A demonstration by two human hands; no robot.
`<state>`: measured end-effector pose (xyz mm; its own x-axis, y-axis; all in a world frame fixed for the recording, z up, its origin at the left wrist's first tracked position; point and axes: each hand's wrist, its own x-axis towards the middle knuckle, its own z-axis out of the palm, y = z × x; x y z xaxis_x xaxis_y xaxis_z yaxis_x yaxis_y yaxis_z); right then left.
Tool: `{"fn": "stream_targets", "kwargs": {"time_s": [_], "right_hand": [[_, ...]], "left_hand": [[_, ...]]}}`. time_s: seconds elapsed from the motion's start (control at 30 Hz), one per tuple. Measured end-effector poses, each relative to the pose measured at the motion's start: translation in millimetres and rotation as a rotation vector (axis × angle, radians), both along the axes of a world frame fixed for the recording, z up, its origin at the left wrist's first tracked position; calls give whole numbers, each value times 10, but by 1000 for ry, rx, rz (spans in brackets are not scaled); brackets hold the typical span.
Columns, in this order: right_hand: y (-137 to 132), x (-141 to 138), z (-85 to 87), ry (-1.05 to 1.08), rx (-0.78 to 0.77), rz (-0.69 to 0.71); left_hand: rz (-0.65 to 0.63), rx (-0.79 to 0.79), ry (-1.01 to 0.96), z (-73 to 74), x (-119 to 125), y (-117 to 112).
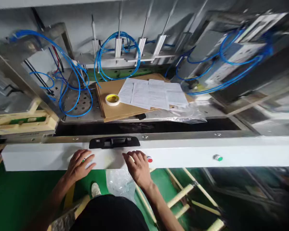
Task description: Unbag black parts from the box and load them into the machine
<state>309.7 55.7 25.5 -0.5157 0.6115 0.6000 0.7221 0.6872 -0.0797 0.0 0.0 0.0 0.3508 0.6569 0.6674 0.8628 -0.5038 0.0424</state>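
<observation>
Black plastic trim piece (114,142) lies at the back edge of the white front panel (180,157), its long side along that edge. The left hand (80,165) is at the near left corner of the trim piece, over a green button (83,160) that shows between its fingers, which are spread and slightly bent. The right hand (138,166) is on the near side of the trim piece, toward its right end and just beside a red button (149,159); its fingers are curled and close together, and I cannot tell whether they pinch anything or press on the panel. Another green button (218,157) sits well to the right of the trim piece.

Beyond the trim piece, across a dark slot (154,127), stacked cardboard sheets (121,110) lie on the metal table (95,110). They carry a tape roll (112,99) with a yellow core, almost straight behind the trim piece, and printed papers (150,93) behind and to its right. Farther back hangs a coil of blue tubing (128,34). Nearer than the trim piece, below the panel, clear plastic film (120,183) lies on the green floor (24,192).
</observation>
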Motion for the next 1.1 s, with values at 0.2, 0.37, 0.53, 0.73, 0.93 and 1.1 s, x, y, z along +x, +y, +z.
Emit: {"fn": "stream_targets", "kwargs": {"time_s": [0.2,0.37,0.53,0.73,0.93,1.1], "right_hand": [[238,-13,99,-63,-29,29],[440,-68,237,-122,-62,37],[602,-151,292,-112,-143,42],[763,-226,169,-81,-228,90],[793,-220,102,-70,-270,74],[785,-237,86,-94,-293,53]], "left_hand": [[-21,-83,-226,82,-15,134],[-22,-140,-300,227,-63,243],[92,-161,-347,361,-85,324],[309,-74,-392,219,-32,479],[388,178,-368,179,175,335],[5,-63,130,259,444,336]]}}
